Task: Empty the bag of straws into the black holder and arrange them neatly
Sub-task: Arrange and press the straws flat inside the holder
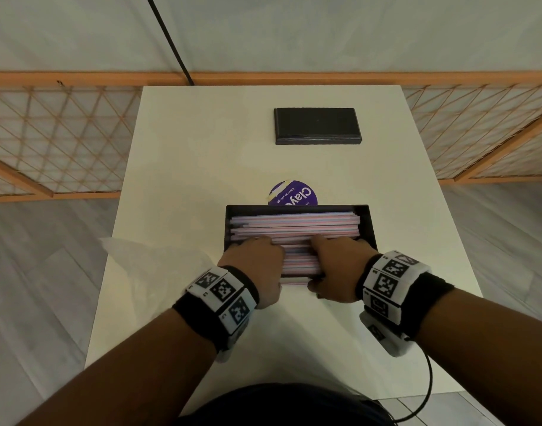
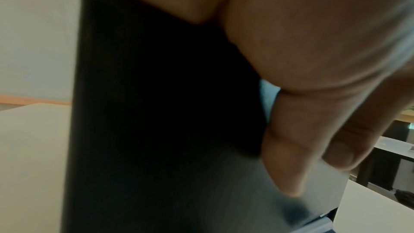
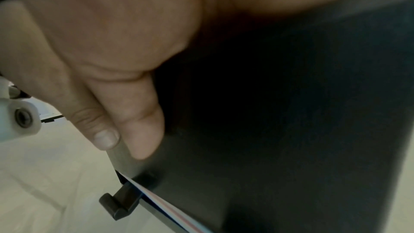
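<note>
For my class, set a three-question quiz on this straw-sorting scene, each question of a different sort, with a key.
1. True or false: the black lid sits on the black holder.
2. Where does the crumpled bag lie? A. on the table, beside the left hand; B. inside the holder; C. on the lid.
3. Fill in: the right hand rests its fingers on the ______.

Key: 1 false, the lid lies apart at the far end of the table; 2 A; 3 straws.
</note>
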Demonstrator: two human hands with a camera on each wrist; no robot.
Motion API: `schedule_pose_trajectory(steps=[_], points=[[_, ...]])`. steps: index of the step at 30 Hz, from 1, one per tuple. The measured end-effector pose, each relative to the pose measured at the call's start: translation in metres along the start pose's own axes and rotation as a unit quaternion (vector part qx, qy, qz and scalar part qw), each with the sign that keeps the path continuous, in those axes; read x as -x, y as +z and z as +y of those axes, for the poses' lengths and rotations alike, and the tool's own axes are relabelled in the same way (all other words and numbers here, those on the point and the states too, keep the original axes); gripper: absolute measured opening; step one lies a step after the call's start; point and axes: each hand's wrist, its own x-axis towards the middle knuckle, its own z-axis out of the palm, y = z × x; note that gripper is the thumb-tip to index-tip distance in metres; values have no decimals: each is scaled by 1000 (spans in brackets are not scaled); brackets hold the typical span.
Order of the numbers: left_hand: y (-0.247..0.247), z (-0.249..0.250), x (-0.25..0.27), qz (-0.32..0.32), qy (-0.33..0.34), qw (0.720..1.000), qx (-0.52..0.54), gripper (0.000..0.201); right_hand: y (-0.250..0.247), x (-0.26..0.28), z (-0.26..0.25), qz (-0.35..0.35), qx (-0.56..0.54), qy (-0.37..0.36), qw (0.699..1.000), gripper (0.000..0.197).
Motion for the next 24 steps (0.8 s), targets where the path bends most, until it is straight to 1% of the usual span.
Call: schedule_pose_trajectory(steps=[2,5,7,8,10,11,13,15,18,24], points=[[-3,1,6,23,1,1000,-12,50,-7,6,-2,5,16,-10,1000,52],[-10,-2,18,97,6,995,-20,55,-23,20,-2,60,51,-25,997,52],[-13,-3,25,124,19,992,0,52,-27,28,-2,79,58,-31,995,49],[-12,-3,26,118,24,993,16,47,-26,30,-1,71,53,-33,996,44],[-8,-1,25,75,24,996,41,38,-19,30,-3,33,39,-32,998,34],[-5,0,23,53,22,998,36,36,-14,29,-4,15,37,-28,999,35],[2,1,17,28,17,999,7,40,-4,24,-5,1,49,-21,999,44],[9,1,13,38,11,999,-13,44,3,19,-5,8,61,-12,998,50],[16,1,11,67,7,997,-24,44,8,16,-2,15,53,-8,998,54],[19,0,6,83,0,996,-15,48,10,15,1,22,33,-8,999,51]])
